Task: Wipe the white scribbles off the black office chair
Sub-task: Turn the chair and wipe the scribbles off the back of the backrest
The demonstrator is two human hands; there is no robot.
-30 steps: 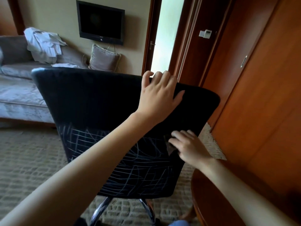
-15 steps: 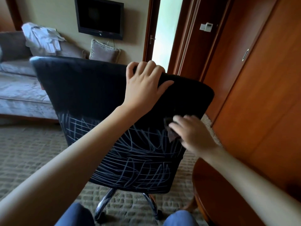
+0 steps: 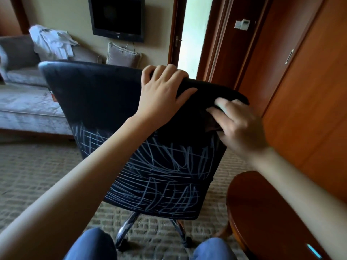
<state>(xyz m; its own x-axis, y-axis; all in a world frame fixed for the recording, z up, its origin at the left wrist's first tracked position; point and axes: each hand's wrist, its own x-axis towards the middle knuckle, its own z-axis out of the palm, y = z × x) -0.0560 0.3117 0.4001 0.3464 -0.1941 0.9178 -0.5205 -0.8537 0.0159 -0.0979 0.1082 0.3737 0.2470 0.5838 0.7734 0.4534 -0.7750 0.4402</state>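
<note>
The black office chair (image 3: 97,94) is seen from behind, standing on the patterned carpet (image 3: 28,175) between a grey sofa (image 3: 24,102) and a round wooden surface (image 3: 262,212); its top edge is gripped by the left hand (image 3: 163,92), the fingers curled over the rim and the thumb laid on the back; the right hand (image 3: 242,128), blurred, is set against the upper right corner of the backrest, where a dark cloth (image 3: 212,122) appears to be pinched between its fingers and thumb and pressed to the fabric; the white scribbles (image 3: 159,175) are spread across the lower half of the backrest, below both hands.
</note>
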